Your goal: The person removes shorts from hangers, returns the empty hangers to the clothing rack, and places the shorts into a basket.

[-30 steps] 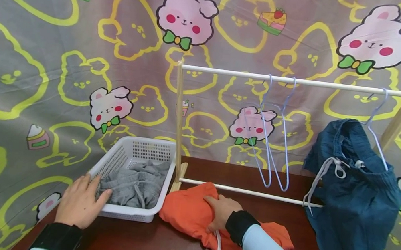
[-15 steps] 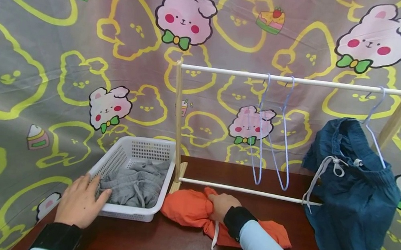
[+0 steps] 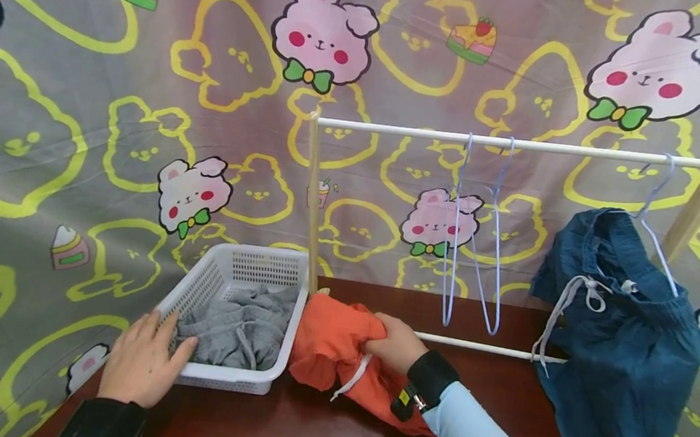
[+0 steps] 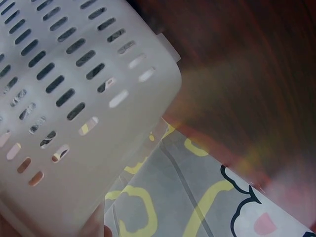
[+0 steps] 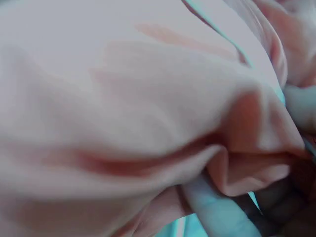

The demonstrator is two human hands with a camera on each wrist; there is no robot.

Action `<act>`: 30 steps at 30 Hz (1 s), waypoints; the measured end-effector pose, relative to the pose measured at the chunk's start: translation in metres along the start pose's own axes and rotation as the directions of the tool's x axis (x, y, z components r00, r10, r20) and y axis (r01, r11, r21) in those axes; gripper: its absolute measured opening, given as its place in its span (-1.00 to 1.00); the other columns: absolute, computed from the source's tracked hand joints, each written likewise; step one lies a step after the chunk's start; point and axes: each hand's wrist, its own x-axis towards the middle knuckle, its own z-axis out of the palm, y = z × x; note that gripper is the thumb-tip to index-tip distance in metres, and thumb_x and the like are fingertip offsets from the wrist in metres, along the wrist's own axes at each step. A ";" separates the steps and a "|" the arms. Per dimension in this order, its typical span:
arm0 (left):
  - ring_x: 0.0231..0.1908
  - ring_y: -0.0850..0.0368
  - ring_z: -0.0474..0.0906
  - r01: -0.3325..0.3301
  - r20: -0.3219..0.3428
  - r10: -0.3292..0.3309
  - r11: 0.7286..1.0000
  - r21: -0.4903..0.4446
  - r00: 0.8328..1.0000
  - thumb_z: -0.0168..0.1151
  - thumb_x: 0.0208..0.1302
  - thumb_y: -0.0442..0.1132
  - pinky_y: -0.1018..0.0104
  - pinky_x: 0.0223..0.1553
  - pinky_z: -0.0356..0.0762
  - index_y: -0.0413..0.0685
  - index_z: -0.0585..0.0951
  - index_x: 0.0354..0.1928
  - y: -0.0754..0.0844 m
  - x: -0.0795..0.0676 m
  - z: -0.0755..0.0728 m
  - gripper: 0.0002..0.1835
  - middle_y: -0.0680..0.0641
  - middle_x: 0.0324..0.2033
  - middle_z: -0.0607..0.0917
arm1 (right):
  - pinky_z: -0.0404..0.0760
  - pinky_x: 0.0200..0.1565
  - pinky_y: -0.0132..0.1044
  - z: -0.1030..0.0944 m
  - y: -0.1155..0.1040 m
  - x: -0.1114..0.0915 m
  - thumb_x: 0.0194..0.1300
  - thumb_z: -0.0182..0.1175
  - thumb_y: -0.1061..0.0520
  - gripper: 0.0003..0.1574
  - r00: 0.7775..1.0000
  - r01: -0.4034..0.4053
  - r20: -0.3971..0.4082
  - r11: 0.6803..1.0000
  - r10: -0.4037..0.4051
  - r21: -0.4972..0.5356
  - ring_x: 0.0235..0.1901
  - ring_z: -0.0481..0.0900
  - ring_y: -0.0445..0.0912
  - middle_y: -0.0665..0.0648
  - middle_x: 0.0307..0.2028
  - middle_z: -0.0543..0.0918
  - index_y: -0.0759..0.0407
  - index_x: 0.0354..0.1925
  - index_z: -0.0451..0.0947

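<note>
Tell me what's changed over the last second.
The right hand, gripping the orange garment, has moved forward, raising and bunching its left part beside the basket; its right end has drawn in leftward. The leftmost hanger has swivelled. The left hand on the basket, gray cloth and blue shorts stayed put.

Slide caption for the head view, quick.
Right hand grips orange cloth garment beside white perforated plastic basket; left hand touches that basket.

Basket (image 3: 232, 376) blocks left of orange cloth (image 3: 339, 333); front free.
</note>
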 end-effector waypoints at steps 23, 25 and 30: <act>0.31 -0.58 0.11 -0.037 -0.013 0.037 0.999 0.013 0.999 0.01 0.48 0.23 -0.49 0.26 0.01 -0.50 0.38 0.31 -0.004 0.002 -0.003 -0.18 -0.63 0.29 0.25 | 0.55 -0.17 -0.21 -0.007 -0.158 0.070 0.17 0.31 0.25 -0.56 0.963 0.236 -0.197 0.925 -0.182 0.299 -0.22 0.56 -0.01 0.08 -0.15 0.59 0.03 0.04 0.58; 0.31 -0.57 0.12 -0.035 -0.014 0.036 0.999 0.011 0.999 0.00 0.49 0.23 -0.48 0.27 0.01 -0.49 0.38 0.32 -0.003 0.002 -0.003 -0.18 -0.62 0.30 0.26 | 0.55 -0.16 -0.22 -0.005 -0.170 0.079 0.18 0.30 0.26 -0.56 0.955 0.259 -0.229 0.907 -0.188 0.334 -0.20 0.55 -0.02 0.09 -0.13 0.59 0.05 0.05 0.57; 0.32 -0.56 0.13 -0.030 -0.021 0.030 1.000 -0.003 0.999 -0.01 0.49 0.23 -0.46 0.27 0.02 -0.49 0.38 0.32 0.000 0.001 -0.002 -0.18 -0.60 0.31 0.27 | 0.53 -0.14 -0.26 -0.005 -0.201 0.105 0.22 0.31 0.24 -0.65 0.921 0.330 -0.328 0.870 -0.211 0.366 -0.17 0.55 -0.05 0.06 -0.14 0.62 0.04 -0.01 0.59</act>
